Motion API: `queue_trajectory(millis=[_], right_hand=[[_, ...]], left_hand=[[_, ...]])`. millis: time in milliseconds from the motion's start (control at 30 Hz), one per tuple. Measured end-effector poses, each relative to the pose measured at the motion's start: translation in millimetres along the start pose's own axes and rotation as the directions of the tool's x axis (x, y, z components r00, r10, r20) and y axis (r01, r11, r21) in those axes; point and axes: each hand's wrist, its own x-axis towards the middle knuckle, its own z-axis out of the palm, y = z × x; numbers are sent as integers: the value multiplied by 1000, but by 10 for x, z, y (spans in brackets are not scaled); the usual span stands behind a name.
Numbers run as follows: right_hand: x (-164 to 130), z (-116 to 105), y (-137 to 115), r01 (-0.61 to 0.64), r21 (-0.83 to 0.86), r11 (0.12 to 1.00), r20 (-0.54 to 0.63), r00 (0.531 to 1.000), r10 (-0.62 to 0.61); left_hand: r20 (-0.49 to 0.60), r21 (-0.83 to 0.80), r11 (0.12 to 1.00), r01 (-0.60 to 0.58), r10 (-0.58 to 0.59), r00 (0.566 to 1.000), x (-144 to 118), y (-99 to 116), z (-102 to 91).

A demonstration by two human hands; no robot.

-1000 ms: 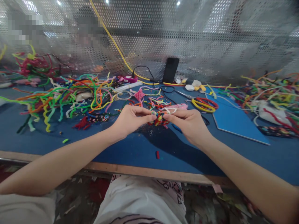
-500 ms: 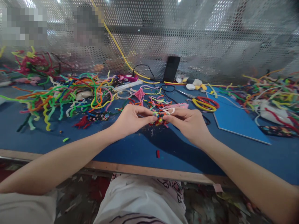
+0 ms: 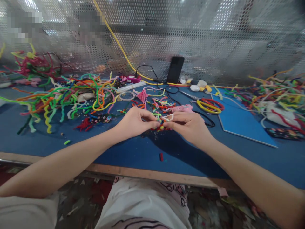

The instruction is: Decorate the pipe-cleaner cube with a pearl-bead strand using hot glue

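At the far left a heap of pipe cleaners (image 3: 66,98), green, orange, yellow and pink, sprawls over the blue table (image 3: 133,152); the strands tangle too thickly to count. A second, redder heap (image 3: 33,65) lies behind it by the perforated screen (image 3: 190,41).

The left hand (image 3: 133,122) comes in from the lower left, its fingers drawn narrow, thumb and forefinger pinched on a small multicoloured pipe-cleaner bundle (image 3: 160,122). The bundle sits just above the table near the front middle, between the two hands, and most of it is covered by fingertips, so its shape cannot be made out. The right hand (image 3: 188,125) meets it from the other side, likewise closed to a tight pinch on the same bundle, the two sets of fingertips almost touching.

One short red offcut (image 3: 161,156) lies on the table below the hands, and one green one (image 3: 67,142) further left. Behind the hands stand one black phone (image 3: 175,70) leaned on the screen, one pink gadget (image 3: 132,79) with a black cable, and one yellow cable (image 3: 119,44) running up the screen. To the right lie two coiled rings, one yellow (image 3: 206,107) and one red (image 3: 215,102), overlapping, then one blue board (image 3: 240,122). At the far right a third heap of pipe cleaners (image 3: 274,92) is cut off by the frame edge, as is a white bag (image 3: 277,114) half buried in it.
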Motion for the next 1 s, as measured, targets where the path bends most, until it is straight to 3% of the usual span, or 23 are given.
queue_trajectory(millis=[267, 400, 533, 800, 1000], right_hand=[[-5, 11, 34, -15, 6, 1000, 135, 991, 14], [-16, 9, 34, -20, -8, 1000, 172, 985, 21], [-3, -7, 67, -29, 3, 1000, 182, 983, 28], [43, -37, 75, -218, -132, 967, 49, 973, 226], [29, 25, 111, -338, 68, 939, -38, 939, 341]], left_hand=[[130, 65, 998, 0, -8, 992, -8, -36, -25], [127, 148, 988, -42, 23, 992, -19, -52, -7], [133, 107, 994, -7, -7, 991, -10, -88, 12], [-46, -64, 989, 133, -136, 990, 47, -187, 33], [-38, -174, 964, 199, -209, 977, 22, -146, 69]])
